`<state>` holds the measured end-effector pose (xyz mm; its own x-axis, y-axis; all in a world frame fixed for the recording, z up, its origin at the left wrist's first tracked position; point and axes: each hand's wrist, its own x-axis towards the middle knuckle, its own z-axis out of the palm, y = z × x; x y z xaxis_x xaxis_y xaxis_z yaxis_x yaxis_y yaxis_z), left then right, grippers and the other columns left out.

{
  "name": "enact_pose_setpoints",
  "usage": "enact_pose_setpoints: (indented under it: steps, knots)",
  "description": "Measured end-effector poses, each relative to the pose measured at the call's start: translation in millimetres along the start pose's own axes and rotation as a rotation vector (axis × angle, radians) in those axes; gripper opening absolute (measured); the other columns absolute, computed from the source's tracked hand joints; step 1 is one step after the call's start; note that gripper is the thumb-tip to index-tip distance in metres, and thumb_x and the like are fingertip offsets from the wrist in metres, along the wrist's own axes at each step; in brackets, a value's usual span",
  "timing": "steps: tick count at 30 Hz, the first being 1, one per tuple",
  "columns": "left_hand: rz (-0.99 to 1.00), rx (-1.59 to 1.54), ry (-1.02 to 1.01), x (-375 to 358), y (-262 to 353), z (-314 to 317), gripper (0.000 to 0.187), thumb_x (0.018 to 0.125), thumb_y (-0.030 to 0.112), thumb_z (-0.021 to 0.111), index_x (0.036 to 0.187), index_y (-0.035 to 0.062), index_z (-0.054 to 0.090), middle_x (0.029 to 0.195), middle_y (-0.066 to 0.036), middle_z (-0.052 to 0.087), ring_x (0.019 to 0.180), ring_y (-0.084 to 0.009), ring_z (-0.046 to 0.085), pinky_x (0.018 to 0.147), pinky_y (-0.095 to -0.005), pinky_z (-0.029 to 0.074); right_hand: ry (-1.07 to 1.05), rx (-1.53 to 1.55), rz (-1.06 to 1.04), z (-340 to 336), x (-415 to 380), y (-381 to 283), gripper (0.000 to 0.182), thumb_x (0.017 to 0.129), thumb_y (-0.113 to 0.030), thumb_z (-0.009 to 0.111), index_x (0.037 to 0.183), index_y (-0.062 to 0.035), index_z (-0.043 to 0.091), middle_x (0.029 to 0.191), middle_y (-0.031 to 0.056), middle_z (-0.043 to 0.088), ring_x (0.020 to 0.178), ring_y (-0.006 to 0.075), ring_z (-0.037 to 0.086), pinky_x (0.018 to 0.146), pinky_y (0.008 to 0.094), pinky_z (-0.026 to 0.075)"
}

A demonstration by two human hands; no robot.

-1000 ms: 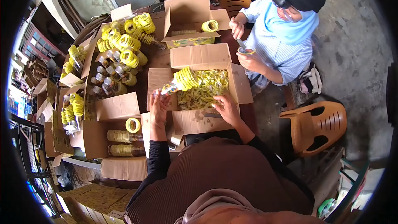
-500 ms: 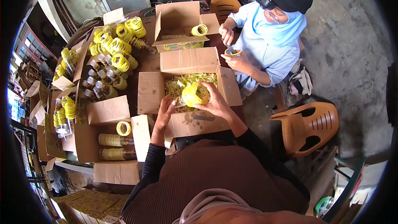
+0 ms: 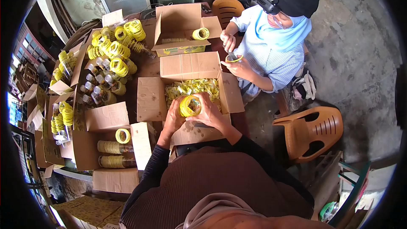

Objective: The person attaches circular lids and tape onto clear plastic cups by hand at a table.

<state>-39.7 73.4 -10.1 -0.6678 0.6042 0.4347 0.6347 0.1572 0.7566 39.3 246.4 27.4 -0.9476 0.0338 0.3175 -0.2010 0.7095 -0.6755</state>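
Observation:
Between both hands is a short stack of yellow-rimmed plastic cups (image 3: 190,106), its round opening turned up toward me. My left hand (image 3: 174,116) wraps its left side. My right hand (image 3: 207,112) closes around the right side, fingers over the far edge. Directly beneath lies an open cardboard box (image 3: 190,65) filled with yellow and clear plastic strips (image 3: 190,87). The contents inside the held stack are too small to make out.
Across to the right, a person (image 3: 275,46) holds a yellow-rimmed cup (image 3: 234,59) and a small tool. Boxes (image 3: 101,116) with stacked yellow-rimmed cups (image 3: 118,51) crowd the left. Another box (image 3: 180,17) stands behind. An orange plastic chair (image 3: 311,133) is at the right.
The stack has been drawn slightly toward me and left, and its opening now faces up. My left hand has moved up from its lower edge to wrap its side.

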Motion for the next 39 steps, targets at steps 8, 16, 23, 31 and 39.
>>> enact_pose_setpoints:
  steps: [8, 16, 23, 31, 39]
  knots:
    - [-0.127, -0.006, 0.023, -7, -25, 3, 0.078, 0.064, 0.010, 0.086, 0.131, 0.0014, 0.047, 0.123, -0.020, 0.057, 0.114, -0.0391, 0.055, 0.097, -0.0438, 0.047, 0.128, -0.014, -0.077, 1, 7, 1, 0.089, 0.059, -0.036, 0.092, 0.127, -0.0065, 0.042, 0.117, 0.0181, 0.048, 0.110, 0.0375, 0.051, 0.094, 0.0452, 0.045]
    - [-0.081, 0.004, -0.001, -15, -24, 0, 0.088, 0.062, 0.021, 0.089, 0.135, 0.0017, 0.044, 0.131, -0.019, 0.051, 0.122, -0.0392, 0.049, 0.102, -0.0458, 0.043, 0.009, -0.051, -0.014, 42, 13, 22, 0.093, 0.055, -0.042, 0.092, 0.125, -0.0057, 0.044, 0.115, 0.0192, 0.049, 0.108, 0.0377, 0.051, 0.094, 0.0471, 0.044]
    - [-0.202, 0.437, -0.008, -36, -55, 9, 0.074, 0.069, 0.037, 0.081, 0.131, 0.0076, 0.053, 0.132, -0.011, 0.054, 0.131, -0.0333, 0.043, 0.111, -0.0571, 0.026, -0.034, -0.139, -0.084, 65, 15, 30, 0.092, 0.054, -0.050, 0.090, 0.122, -0.0061, 0.046, 0.108, 0.0182, 0.052, 0.103, 0.0359, 0.053, 0.089, 0.0459, 0.045]
    - [-0.188, 0.528, 0.013, -34, -52, 9, 0.058, 0.076, 0.037, 0.072, 0.125, 0.0098, 0.059, 0.126, -0.006, 0.059, 0.127, -0.0274, 0.046, 0.112, -0.0556, 0.021, -0.037, -0.137, 0.028, 53, 16, 17, 0.079, 0.061, -0.046, 0.088, 0.118, -0.0054, 0.051, 0.109, 0.0165, 0.053, 0.105, 0.0359, 0.053, 0.090, 0.0465, 0.044]
    - [-0.163, 0.531, 0.088, -33, -57, 10, 0.052, 0.068, 0.031, 0.079, 0.116, 0.0172, 0.064, 0.121, 0.002, 0.061, 0.122, -0.0220, 0.048, 0.109, -0.0540, 0.023, 0.018, -0.152, 0.029, 44, 14, 9, 0.077, 0.061, -0.042, 0.089, 0.116, -0.0043, 0.051, 0.109, 0.0147, 0.056, 0.104, 0.0341, 0.055, 0.090, 0.0453, 0.045]
